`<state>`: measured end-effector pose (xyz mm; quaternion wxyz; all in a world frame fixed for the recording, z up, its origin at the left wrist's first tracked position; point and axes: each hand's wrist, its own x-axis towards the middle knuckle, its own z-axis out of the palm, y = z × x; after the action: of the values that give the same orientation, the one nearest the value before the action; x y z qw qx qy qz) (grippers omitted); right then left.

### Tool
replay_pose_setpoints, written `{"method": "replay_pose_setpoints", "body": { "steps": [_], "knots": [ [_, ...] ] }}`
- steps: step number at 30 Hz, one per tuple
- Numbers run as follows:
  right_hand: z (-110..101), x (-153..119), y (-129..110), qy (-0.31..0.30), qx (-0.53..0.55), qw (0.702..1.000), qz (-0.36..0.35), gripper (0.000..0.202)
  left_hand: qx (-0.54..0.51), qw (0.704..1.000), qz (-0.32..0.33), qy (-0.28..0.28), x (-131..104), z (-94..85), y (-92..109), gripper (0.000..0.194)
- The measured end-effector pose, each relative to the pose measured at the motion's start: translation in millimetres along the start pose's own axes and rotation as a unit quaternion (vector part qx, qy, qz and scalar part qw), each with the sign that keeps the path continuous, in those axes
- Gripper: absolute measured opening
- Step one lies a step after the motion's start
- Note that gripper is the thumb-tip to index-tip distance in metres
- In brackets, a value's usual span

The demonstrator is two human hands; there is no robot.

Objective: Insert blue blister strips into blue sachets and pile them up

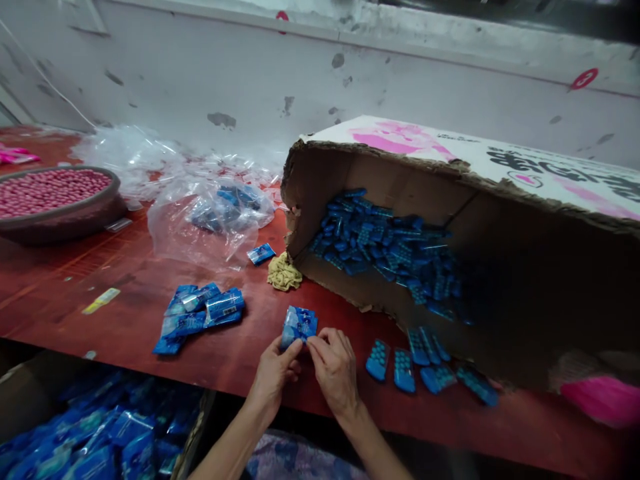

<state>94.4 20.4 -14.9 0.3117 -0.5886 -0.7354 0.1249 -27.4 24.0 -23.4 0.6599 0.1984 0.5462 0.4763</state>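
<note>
Between my two hands is a small blue printed packet [299, 324], held upright by its lower edge just above the red table. My left hand [277, 367] pinches its lower left side with thumb and fingers. At the lower right corner, my right hand [334, 363] grips the packet with its fingertips. To the left lies a loose pile of similar blue packets [224, 307]. Right of my hands, several blue pieces with teal dots in clear wrap [404, 370] rest on the table by the box opening.
A torn cardboard box [340, 290] lies on its side, with many blue pieces [380, 240] inside. A yellow crumpled cloth [284, 272], clear plastic bags [200, 220] and a bowl [75, 223] of pink beads stand farther left. Below the table edge, another box holds blue packets [115, 427].
</note>
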Motion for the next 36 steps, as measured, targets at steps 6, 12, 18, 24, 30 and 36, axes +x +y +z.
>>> {"method": "replay_pose_setpoints", "body": {
  "steps": [6,12,18,24,30,36],
  "knots": [
    [7,2,2,-0.006,0.350,0.917,0.192,0.026,-0.011,1.000,0.009,-0.013,-2,4.3,2,0.026],
    [21,3,-1,-0.044,0.449,0.859,0.242,0.014,0.017,0.995,0.090,0.039,-2,9.3,-5,0.023],
    [28,-2,-6,-0.018,0.398,0.881,0.255,0.019,0.007,0.993,0.102,0.052,0,16.0,-9,0.024],
    [28,-7,-3,-0.011,0.327,0.908,0.261,0.024,-0.029,0.996,0.067,0.053,2,20.6,-17,0.028],
    [14,-7,-2,-0.045,0.320,0.914,0.246,0.027,-0.051,0.998,-0.022,-0.036,-5,18.5,-9,0.032],
    [-28,-16,30,0.045,0.011,0.986,0.160,0.022,-0.067,0.990,-0.100,-0.072,-6,4.7,-2,0.024]
  ]
}}
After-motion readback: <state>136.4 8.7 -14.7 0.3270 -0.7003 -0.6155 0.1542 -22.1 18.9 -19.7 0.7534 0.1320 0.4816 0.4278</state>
